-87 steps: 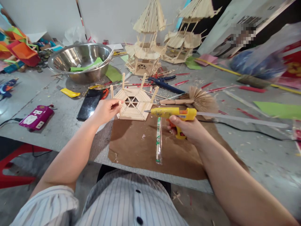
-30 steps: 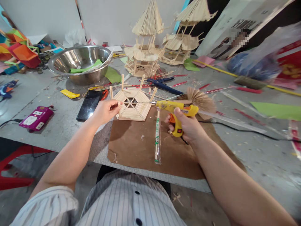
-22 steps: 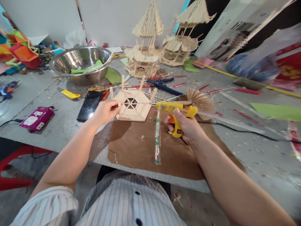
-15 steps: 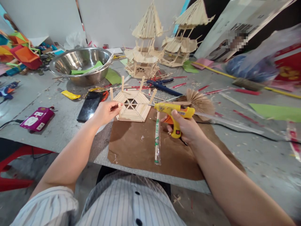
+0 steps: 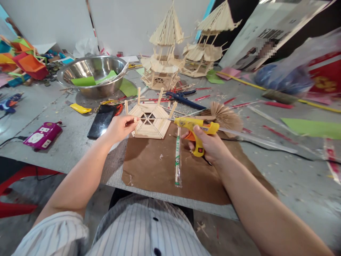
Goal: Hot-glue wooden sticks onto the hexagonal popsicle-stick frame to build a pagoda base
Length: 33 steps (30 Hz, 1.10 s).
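My left hand (image 5: 121, 128) is closed, its fingertips pinching a thin wooden stick (image 5: 135, 120) at the left side of a hexagonal stick frame (image 5: 149, 133). The frame lies flat, with a spoked opening in its middle and several short posts standing up from its edges. My right hand (image 5: 209, 144) is wrapped round a yellow hot glue gun (image 5: 195, 123) with an orange trigger. Its metal nozzle points left, near the frame's right side. Whether the nozzle touches anything is too small to tell. A wrapped pair of chopsticks (image 5: 177, 160) lies below the gun on a brown sheet (image 5: 149, 160).
Behind stand two stick pagodas (image 5: 163, 67) (image 5: 202, 53) and a metal bowl (image 5: 93, 87) with green paper. Blue pliers (image 5: 186, 99), a black phone (image 5: 100, 121), a yellow cutter (image 5: 80, 108), a purple power strip (image 5: 42, 136) and a folded brown paper fan (image 5: 226, 119) lie around.
Both hands stay nearly still, with the glue gun shifted very slightly left. A green paper piece shows more in the bowl's left side.
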Available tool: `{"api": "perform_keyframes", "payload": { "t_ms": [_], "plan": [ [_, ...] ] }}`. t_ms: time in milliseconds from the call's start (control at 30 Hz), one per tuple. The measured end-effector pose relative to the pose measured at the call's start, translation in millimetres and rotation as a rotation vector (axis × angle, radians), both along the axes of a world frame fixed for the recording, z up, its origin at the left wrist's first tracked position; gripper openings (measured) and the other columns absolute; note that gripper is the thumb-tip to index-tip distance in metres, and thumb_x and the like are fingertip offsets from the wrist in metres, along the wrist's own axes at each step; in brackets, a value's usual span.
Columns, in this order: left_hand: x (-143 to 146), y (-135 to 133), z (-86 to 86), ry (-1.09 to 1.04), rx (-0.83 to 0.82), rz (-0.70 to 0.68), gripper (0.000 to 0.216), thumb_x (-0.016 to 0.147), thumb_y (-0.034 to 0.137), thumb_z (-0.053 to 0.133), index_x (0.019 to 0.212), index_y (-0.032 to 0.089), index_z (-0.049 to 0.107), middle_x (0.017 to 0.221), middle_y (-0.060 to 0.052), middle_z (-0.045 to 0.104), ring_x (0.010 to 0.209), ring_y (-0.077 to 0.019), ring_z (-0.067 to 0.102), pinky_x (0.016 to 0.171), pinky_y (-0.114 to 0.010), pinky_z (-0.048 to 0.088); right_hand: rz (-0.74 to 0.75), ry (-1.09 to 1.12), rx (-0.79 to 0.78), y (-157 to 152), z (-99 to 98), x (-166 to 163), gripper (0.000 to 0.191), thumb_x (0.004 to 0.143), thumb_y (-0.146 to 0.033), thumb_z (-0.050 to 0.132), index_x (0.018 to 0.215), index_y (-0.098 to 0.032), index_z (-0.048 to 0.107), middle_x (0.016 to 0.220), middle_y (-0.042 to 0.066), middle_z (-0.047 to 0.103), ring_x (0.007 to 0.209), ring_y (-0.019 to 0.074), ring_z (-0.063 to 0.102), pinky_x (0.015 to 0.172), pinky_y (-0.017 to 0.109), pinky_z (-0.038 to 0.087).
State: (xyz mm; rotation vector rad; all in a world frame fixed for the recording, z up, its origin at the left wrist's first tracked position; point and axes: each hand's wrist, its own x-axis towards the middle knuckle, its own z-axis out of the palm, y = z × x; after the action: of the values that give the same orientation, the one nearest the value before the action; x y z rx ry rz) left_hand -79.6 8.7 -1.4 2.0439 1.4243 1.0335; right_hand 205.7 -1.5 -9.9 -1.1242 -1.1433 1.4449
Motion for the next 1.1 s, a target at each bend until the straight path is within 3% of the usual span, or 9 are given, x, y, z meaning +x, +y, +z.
{"api": "perform_keyframes", "payload": {
  "t_ms": [467,1100],
  "plan": [
    [-0.1,-0.9,1.0,-0.003,-0.011,-0.003,0.026,0.077,0.035,0.053,0.083,0.013,0.065,0.089,-0.007,0.067,0.066,-0.0108,0.058,0.064,-0.024,0.048,0.009,-0.025,0.013,-0.6,-0.7,-0.2,0.041,0.060,-0.057,0.066,0.073,-0.019,0.057,0.066,0.000,0.062,0.035,0.0063,0.046,0.032,0.021,0.038],
    [-0.5,-0.1,0.2,0.004,-0.008,0.002,0.027,0.077,0.034,0.054,0.087,0.012,0.065,0.081,-0.006,0.066,0.065,-0.0111,0.058,0.062,-0.024,0.048,0.010,-0.044,0.020,-1.0,0.4,-0.5,0.043,0.058,-0.058,0.066,0.073,-0.019,0.055,0.064,0.000,0.061,0.035,0.0067,0.046,0.032,0.021,0.037]
  ]
}}
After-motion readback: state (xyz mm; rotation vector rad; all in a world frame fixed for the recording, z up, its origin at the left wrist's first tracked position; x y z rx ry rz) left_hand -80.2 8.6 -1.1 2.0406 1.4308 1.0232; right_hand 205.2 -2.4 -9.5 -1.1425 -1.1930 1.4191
